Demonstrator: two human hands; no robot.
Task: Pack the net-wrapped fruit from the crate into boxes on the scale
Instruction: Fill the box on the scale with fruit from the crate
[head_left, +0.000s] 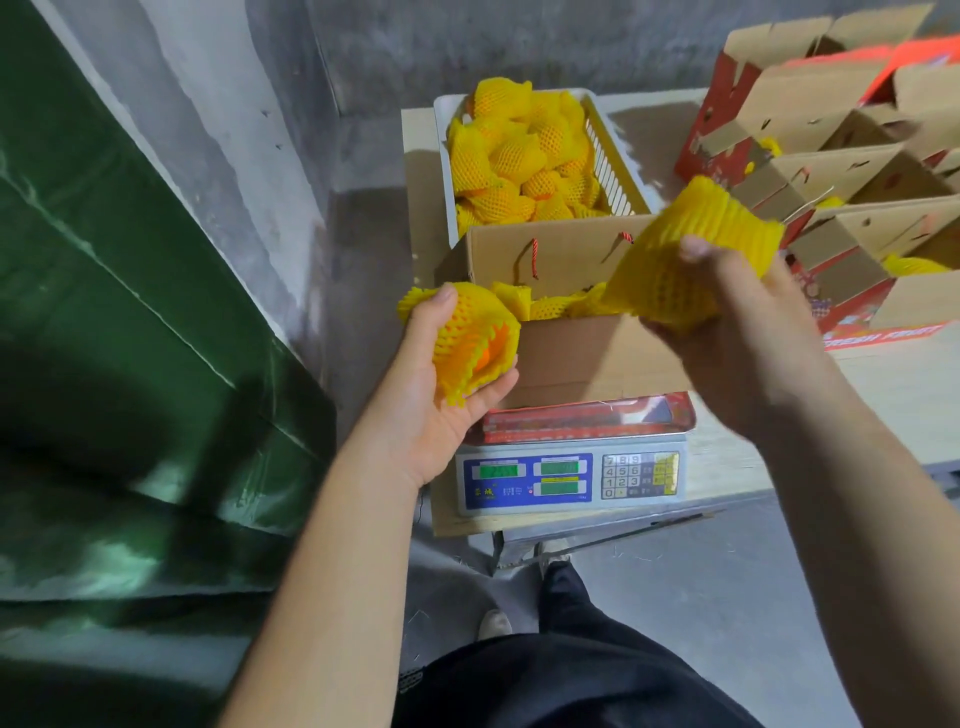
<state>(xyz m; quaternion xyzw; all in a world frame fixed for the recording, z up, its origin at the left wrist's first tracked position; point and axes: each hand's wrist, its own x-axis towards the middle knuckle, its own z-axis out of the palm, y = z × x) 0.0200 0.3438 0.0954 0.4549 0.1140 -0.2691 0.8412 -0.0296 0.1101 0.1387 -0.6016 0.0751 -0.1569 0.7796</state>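
Observation:
My left hand (441, 410) grips a fruit in yellow foam net (475, 340) just left of the open cardboard box (582, 358) that stands on the scale (571, 478). My right hand (737, 338) holds a second yellow net-wrapped fruit (691, 249) above the box's right side. Several netted fruits (550, 306) lie inside the box. Behind it, the white crate (613, 161) is heaped with more yellow-netted fruit (519, 156).
Red-and-brown cartons (831, 156) with open flaps stand at the right on the wooden table (893, 395). A green tarp-covered mass (130, 312) fills the left. A grey concrete wall is behind. My legs and shoes (493, 623) are below the table edge.

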